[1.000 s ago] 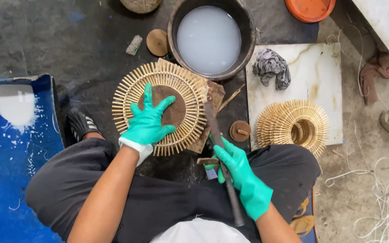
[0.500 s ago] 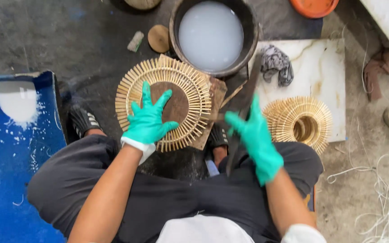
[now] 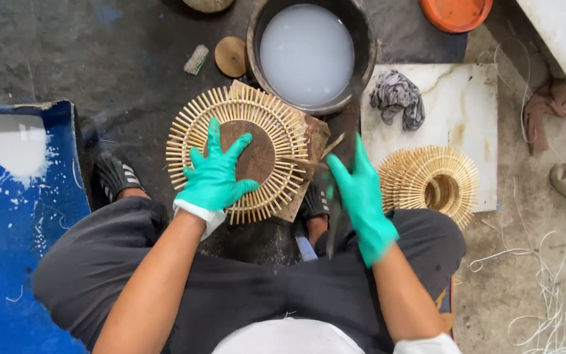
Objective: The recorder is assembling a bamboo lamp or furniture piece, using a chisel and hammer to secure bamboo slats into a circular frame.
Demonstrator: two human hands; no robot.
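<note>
Your left hand (image 3: 216, 178) lay flat, fingers spread, on the bamboo-stick ring (image 3: 238, 152); your right hand (image 3: 360, 196) was clamped on a blurred dark blade (image 3: 335, 216).

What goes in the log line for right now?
left hand: flat on round stick wheel | right hand: gripping blurred dark tool | basin: milky liquid

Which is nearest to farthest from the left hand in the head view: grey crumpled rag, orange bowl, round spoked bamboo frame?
1. Round spoked bamboo frame: under the left hand.
2. Grey crumpled rag: on the marble slab, up and rightward.
3. Orange bowl: top edge, farthest.
</note>
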